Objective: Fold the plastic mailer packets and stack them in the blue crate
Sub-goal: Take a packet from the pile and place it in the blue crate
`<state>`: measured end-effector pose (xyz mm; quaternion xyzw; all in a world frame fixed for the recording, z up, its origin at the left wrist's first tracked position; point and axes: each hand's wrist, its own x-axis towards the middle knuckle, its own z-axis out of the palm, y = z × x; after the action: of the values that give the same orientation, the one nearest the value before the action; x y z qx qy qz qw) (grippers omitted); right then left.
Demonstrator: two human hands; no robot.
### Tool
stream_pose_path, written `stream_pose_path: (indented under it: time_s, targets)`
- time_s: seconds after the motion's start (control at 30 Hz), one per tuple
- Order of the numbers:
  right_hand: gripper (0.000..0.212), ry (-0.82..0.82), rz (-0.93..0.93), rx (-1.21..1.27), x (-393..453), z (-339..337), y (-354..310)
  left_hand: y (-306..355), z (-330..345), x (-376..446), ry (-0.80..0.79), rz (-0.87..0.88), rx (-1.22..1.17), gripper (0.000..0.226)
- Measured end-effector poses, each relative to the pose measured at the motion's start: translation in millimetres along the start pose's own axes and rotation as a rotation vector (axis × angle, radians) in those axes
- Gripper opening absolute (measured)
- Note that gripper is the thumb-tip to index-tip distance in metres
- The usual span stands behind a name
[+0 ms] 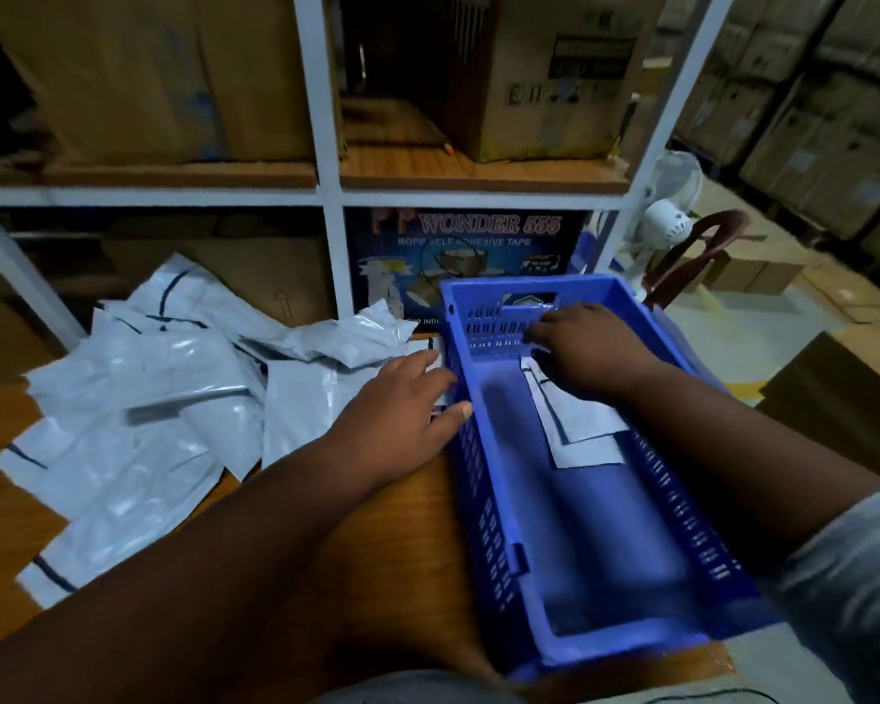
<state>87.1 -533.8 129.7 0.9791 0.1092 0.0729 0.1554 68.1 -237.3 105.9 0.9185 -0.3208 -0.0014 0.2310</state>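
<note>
A blue slotted crate (483, 500) stands on the wooden table, right of centre. Folded white mailer packets (577, 426) lie stacked at its far end. My right hand (588, 348) is inside the crate, palm down, fingers resting on the top of that stack near the far wall. My left hand (402, 403) lies flat on the table just outside the crate's left wall, fingers spread over a white packet (440, 360), thumb against the crate. A loose heap of unfolded grey-white mailer packets (148, 398) covers the table to the left.
A white metal shelf rack (326, 195) with cardboard boxes stands behind the table; a tape carton (458, 256) sits on its lower level. A fan (666, 215), a dark red chair (697, 256) and more cartons (844, 393) are on the right.
</note>
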Motion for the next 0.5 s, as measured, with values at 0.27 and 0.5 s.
stream_pose_path:
  time_s: [0.27, 0.5]
  targets:
    - [0.043, -0.518, 0.379, 0.193, -41, 56, -18, -13, -12, -29, -0.077, -0.009, 0.015, 0.053]
    - [0.057, -0.528, 0.538, 0.252, -21, 96, -24, 15, 5, 2, -0.005, 0.126, 0.098, 0.054]
